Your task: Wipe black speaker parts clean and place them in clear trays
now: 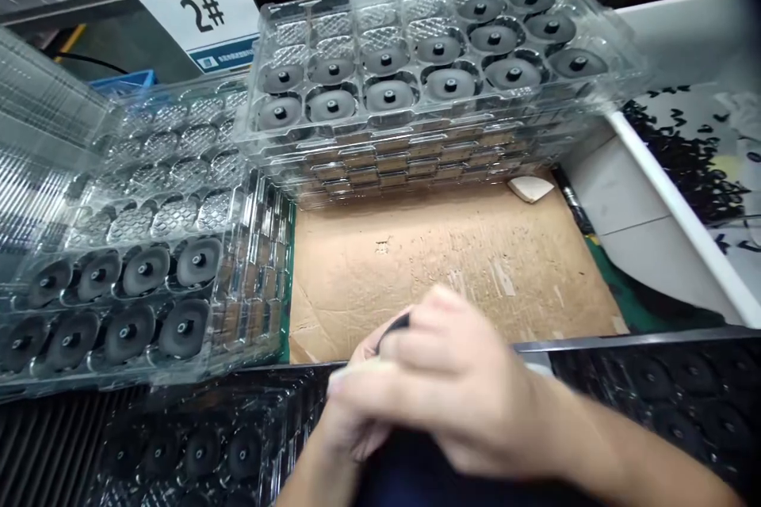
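My left hand [348, 421] is closed around a dark part [397, 325], of which only a curved black edge shows between the fingers. Over it lies my right hand [455, 376], blurred, with its fingers curled and pressed together against the left hand; whatever they pinch is hidden. Both hands are held together above the near edge of a cardboard sheet [416, 253]. Beyond them, a clear plastic tray [261, 154] holds black round discs [389, 95], each with a small centre post. To the left, another clear tray [229, 253] has similar discs [198, 260] in its nearer rows.
Both trays top stacks of clear trays. A white bin [683, 206] at right contains many small black pieces [690, 158]. A white wedge-shaped piece [531, 188] lies on the cardboard's far right. Darker trays with discs [199, 451] sit along the near edge. Paper signs [202, 12] hang behind.
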